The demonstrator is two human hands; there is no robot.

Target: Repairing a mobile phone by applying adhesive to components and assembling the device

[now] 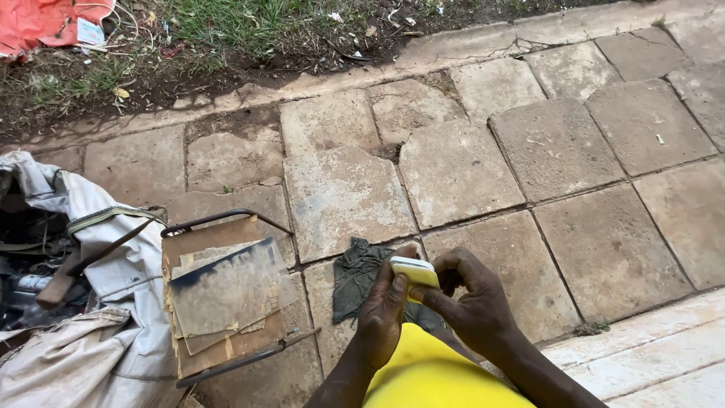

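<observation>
Down at the bottom of the view, both hands meet over a small pale yellow block [414,272] with a white top, held just above a lap covered in yellow cloth [430,374]. Left hand [383,306] rises from below with its fingers [398,266] closed along the near side of the block, while right hand [470,298] comes in from the other side, its fingers curled and pressed against the block's end, so both are clamped on it. Just behind the hands a crumpled dark green rag [355,276] lies on the cracked stone paving [453,170]. To the left stands a small metal-framed stool [226,302] carrying a stack of worn brown cardboard sheets, and beside it a grey canvas bag [98,302] sags open. Beyond the paving runs a strip of grass and soil [226,45], with an orange sheet [45,23] in the far corner
</observation>
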